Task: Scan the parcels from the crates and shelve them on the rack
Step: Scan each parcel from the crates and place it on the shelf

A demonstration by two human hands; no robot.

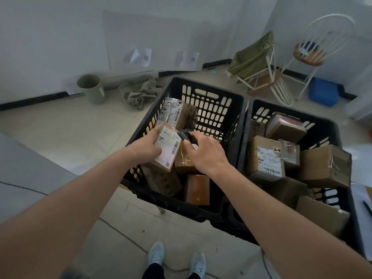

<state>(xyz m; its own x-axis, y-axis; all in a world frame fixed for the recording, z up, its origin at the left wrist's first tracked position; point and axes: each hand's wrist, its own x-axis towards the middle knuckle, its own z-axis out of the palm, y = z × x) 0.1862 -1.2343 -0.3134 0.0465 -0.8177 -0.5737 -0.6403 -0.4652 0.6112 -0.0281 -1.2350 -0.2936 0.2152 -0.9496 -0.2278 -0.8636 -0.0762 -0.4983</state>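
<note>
Two black plastic crates stand side by side on the floor, the left crate (213, 93) and the right crate (330, 125). Both hold several brown cardboard parcels with white labels. My left hand (148, 147) grips a small labelled parcel (169, 150) at the left crate's near-left side, label up. My right hand (203, 151) holds a small black scanner (186, 134), its head just right of that parcel's label. Another labelled parcel (175, 113) leans behind it. No rack is in view.
A green bin (91, 88) and crumpled cloth (138, 93) lie by the back wall. White wire chairs (267, 77) and a blue box (323, 94) stand at the back right. A grey surface (26, 170) lies at left. My shoes (157, 253) are near the crates.
</note>
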